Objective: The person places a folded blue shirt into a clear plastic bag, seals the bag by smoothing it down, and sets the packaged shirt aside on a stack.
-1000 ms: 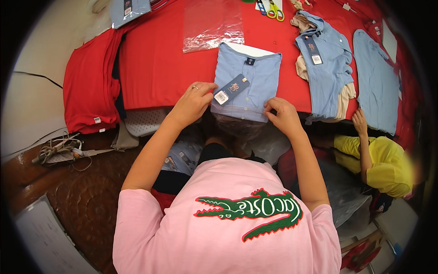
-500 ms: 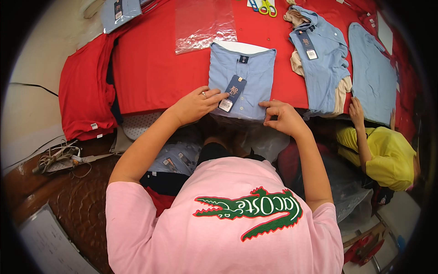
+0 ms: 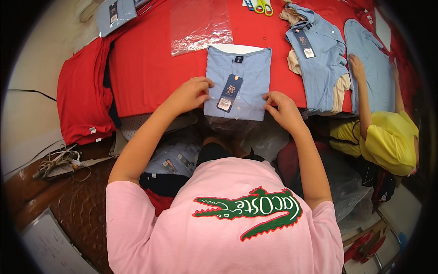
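Note:
A folded light blue shirt [image 3: 251, 82] lies in front of me at the table's near edge, collar away from me. A white insert [image 3: 242, 48] shows behind its collar, and a dark blue hang tag [image 3: 230, 93] rests on its front. Clear plastic bag film [image 3: 230, 124] shows around the shirt's lower end; its exact extent is hard to see. At the shirt's left edge my left hand [image 3: 194, 93] is closed with fingers curled, apparently pinching the bag's edge. My right hand [image 3: 283, 107] pinches at the right edge, level with it.
A flat clear bag [image 3: 200, 27] and yellow-handled scissors [image 3: 263, 7] lie farther back on the red-covered table [image 3: 150, 68]. Another tagged blue shirt [image 3: 319, 59] is at right, beside a person in yellow [image 3: 388, 141] handling a blue garment [image 3: 372, 68]. Red garments [image 3: 84, 96] hang at left.
My left hand has left the hang tag and moved to the shirt's left edge. My right hand has closed at the right edge. The other person's hands have moved farther over the blue garment.

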`<state>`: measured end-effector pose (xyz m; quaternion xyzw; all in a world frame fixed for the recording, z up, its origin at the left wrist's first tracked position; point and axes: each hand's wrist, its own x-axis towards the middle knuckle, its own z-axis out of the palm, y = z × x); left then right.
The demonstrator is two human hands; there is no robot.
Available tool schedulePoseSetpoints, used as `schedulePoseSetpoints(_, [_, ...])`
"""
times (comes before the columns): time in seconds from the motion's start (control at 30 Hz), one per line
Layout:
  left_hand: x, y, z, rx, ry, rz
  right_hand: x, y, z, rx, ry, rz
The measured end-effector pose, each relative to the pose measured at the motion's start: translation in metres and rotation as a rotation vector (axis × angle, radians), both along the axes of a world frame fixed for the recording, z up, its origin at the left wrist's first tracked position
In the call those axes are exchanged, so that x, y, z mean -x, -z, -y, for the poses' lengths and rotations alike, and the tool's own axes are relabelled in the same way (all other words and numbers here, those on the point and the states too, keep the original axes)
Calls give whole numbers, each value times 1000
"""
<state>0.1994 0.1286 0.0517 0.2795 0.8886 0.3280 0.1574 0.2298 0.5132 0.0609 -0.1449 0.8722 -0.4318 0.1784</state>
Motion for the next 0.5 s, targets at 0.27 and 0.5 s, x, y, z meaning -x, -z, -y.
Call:
schedulePoseSetpoints(0.27, [18, -2, -7, 41, -104, -28, 31, 13, -2, -105, -67, -371])
schedulePoseSetpoints(0.5, [46, 3, -19, 213, -25, -166, 66, 17, -2, -173, -173, -319])
